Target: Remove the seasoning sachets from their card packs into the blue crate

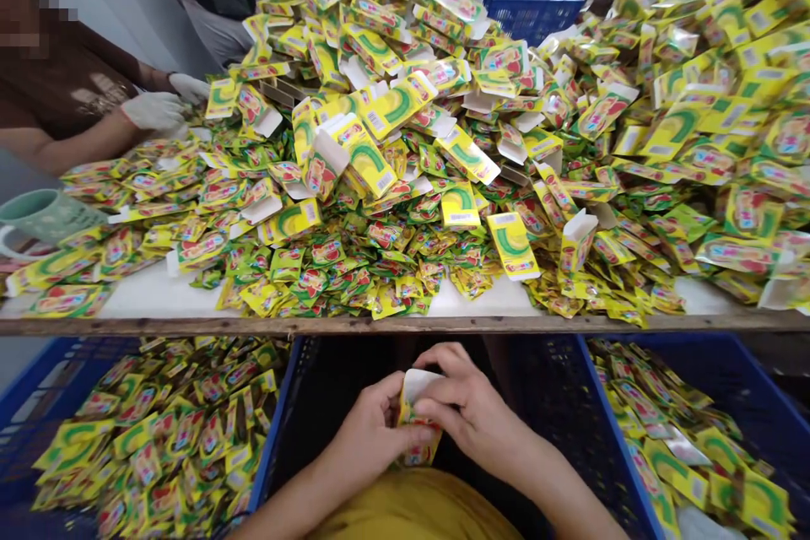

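Close to my body, below the table edge, a small yellow cardboard box (418, 449) stands upright between my hands. Its white flap (418, 382) is raised at the top. My left hand (373, 430) is wrapped round the box's left side, thumb across its front. From the right, my right hand (467, 405) pinches at the flap and upper edge with thumb and fingers. Whether anything is inside the box is hidden by my fingers.
A big heap of yellow boxes (459, 207) and small green-yellow sachets (313, 283) covers the table (164, 291). Blue crates of filled boxes flank me, a left crate (275, 430) and a right crate (623, 430). A mug (54, 215) and a co-worker's gloved hand (152, 111) are at left.
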`<state>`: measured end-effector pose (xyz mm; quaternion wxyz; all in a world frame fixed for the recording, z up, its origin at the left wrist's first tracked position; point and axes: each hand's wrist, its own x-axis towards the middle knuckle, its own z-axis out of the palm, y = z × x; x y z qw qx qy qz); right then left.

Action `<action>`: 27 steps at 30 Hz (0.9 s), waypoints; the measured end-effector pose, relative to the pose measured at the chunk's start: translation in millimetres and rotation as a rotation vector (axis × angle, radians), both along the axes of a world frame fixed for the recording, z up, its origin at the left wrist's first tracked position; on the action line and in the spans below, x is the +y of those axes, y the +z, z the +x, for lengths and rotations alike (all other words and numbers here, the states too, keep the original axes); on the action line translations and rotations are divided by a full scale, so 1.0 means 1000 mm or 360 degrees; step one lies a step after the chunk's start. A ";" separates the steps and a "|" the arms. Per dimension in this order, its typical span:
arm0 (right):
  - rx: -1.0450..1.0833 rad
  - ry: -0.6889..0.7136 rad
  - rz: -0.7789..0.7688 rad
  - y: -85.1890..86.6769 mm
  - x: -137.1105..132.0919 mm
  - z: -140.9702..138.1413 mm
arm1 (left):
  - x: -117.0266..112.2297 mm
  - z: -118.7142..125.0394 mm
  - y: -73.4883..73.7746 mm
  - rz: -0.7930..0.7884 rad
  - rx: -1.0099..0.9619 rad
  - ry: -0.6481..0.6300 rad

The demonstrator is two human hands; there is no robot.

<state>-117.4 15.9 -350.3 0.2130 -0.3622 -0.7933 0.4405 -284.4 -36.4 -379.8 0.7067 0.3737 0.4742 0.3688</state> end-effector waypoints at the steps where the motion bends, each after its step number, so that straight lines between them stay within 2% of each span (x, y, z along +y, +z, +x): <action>1: 0.0003 0.0104 -0.0069 0.001 -0.002 0.000 | -0.001 -0.002 0.000 0.0022 0.0015 -0.0002; 3: 0.0074 0.0141 -0.0158 0.001 -0.005 0.003 | -0.001 -0.004 0.001 0.0065 0.0042 0.0013; 4: 0.0137 0.0049 -0.0180 0.000 -0.006 0.004 | 0.000 -0.004 0.001 0.0063 0.0048 0.0032; 6: 0.0307 -0.0293 -0.0309 -0.005 -0.007 0.006 | 0.001 -0.005 0.002 0.0023 0.0005 0.0062; 8: 0.0519 -0.0602 -0.0669 -0.011 -0.008 0.004 | 0.001 -0.006 0.003 -0.0039 -0.0142 0.0101; 9: 0.0635 -0.0668 -0.0916 -0.015 -0.009 0.002 | 0.000 -0.006 0.004 -0.0090 -0.0259 0.0135; 12: 0.0956 -0.0588 -0.1576 -0.022 -0.012 -0.002 | -0.001 -0.012 0.007 -0.0271 -0.0592 0.0225; 14: 0.1062 -0.0496 -0.1778 -0.026 -0.013 -0.002 | 0.001 -0.017 0.009 -0.0383 -0.0685 0.0201; 19: 0.1055 -0.0458 -0.1891 -0.031 -0.013 -0.003 | 0.007 -0.024 0.008 -0.0587 -0.0865 0.0171; 21: 0.0981 -0.0579 -0.1871 -0.031 -0.013 -0.011 | 0.008 -0.022 0.007 -0.0608 -0.0880 0.0167; 24: 0.0798 -0.0841 -0.1553 -0.029 -0.012 -0.023 | 0.011 -0.017 0.004 -0.0541 -0.0709 0.0290; 27: 0.0690 -0.0778 -0.1216 -0.028 -0.010 -0.024 | 0.015 -0.017 -0.001 -0.0291 -0.0251 0.0463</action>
